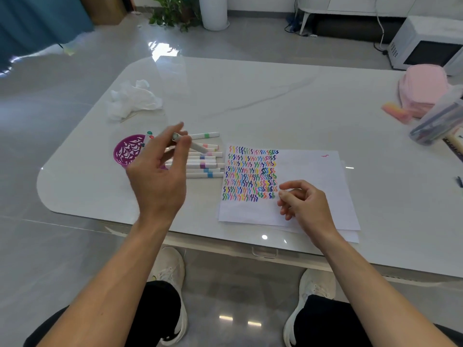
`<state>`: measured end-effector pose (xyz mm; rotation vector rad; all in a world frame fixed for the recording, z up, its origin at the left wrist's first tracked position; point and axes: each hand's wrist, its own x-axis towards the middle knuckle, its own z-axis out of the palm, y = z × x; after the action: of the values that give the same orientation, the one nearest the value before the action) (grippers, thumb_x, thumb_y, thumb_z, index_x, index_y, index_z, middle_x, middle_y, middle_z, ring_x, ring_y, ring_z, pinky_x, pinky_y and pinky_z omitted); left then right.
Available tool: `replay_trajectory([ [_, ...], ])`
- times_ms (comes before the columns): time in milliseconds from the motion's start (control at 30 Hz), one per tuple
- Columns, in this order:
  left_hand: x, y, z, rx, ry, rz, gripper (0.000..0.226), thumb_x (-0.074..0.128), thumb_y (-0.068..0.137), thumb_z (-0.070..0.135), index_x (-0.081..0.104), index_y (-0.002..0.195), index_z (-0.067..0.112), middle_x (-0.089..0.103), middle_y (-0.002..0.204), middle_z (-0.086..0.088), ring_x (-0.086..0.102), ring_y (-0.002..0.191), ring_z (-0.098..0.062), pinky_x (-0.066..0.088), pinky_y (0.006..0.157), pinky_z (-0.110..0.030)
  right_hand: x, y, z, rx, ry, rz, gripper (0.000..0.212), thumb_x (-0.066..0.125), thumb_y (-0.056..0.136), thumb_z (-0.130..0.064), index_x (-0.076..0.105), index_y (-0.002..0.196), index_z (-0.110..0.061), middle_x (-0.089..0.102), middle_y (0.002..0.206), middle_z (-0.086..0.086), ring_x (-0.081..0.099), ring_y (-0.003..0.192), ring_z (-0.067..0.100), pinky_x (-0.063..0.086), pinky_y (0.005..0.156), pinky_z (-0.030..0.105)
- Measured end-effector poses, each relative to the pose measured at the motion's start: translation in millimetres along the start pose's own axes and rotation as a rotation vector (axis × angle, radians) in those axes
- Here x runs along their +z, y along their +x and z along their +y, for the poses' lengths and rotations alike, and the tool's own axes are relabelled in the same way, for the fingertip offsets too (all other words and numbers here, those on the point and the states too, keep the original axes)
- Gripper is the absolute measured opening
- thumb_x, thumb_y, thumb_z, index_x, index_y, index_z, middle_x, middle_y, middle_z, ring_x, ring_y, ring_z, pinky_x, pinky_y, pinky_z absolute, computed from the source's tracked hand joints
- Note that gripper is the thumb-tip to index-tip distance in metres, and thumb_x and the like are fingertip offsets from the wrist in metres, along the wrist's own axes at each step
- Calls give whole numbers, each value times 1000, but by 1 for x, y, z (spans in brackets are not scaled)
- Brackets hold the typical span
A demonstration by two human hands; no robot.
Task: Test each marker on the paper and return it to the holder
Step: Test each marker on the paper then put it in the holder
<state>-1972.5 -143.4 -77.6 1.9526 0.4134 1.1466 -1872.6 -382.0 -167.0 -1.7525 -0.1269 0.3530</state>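
The left grip [160, 171] is raised over the left part of the bench [250, 96], its fingertips pinching a white marker [198, 146] partway along the barrel. The marker slants, one end up by the fingers and the other pointing down toward the row of markers [204, 169]. It is blurred, so its colour band cannot be made out.

That row lies flat on the bench, barrels side by side, between the purple holder [127, 151] and the paper [313, 176]. The holder stands near the left edge, partly behind the left grip, with a few marker ends showing at its far rim.

The paper lies close to the front edge, on top of another sheet. Rows of coloured squiggles [250, 174] fill its left half, and one small pink mark sits near its far right corner.

The right grip [305, 204] hovers over the lower middle of the paper, just right of the squiggles, fingers loosely curled with nothing visible in them.

A crumpled tissue [132, 98] lies toward the far left corner. At the right edge are a pink pouch [423, 88] and a clear box of pens [436, 121].
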Motion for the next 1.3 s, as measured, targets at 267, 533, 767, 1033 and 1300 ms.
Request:
replay_trajectory([
  [267,-29,20,-19,230,293,226,33,49,107,17,59,136,7,56,102,-6,60,96,-24,45,89,-16,2,1,4,-21,-10,19,8,66,96,-2,71,96,-8,71,70,12,62,54,21,51,49,29],
  [533,-37,26,-46,-87,355,108,33,51,103,22,63,134,21,61,118,-7,63,102,-17,52,91,-26,2,1,5,-24,-8,8,6,67,95,-2,71,96,-7,71,71,13,62,55,21,51,49,29],
  [767,-34,21,-58,-152,605,-65,29,51,103,24,65,126,14,66,118,-12,62,101,-28,44,90,-31,2,1,5,-36,-12,4,6,67,95,-2,71,97,-6,71,72,15,62,55,22,52,49,29],
  [1033,-24,12,-61,-133,631,-111,36,56,97,17,61,131,9,66,123,-14,60,114,-34,45,106,-53,2,2,5,-29,-3,0,6,67,95,-1,71,97,-5,71,71,15,61,54,22,50,47,28],
  [1300,-15,6,-47,56,553,-96,47,65,91,11,51,136,8,57,127,-13,51,115,-28,45,98,-38,2,2,5,-22,6,4,5,68,95,-1,71,97,-4,70,70,16,61,52,20,50,46,28],
])
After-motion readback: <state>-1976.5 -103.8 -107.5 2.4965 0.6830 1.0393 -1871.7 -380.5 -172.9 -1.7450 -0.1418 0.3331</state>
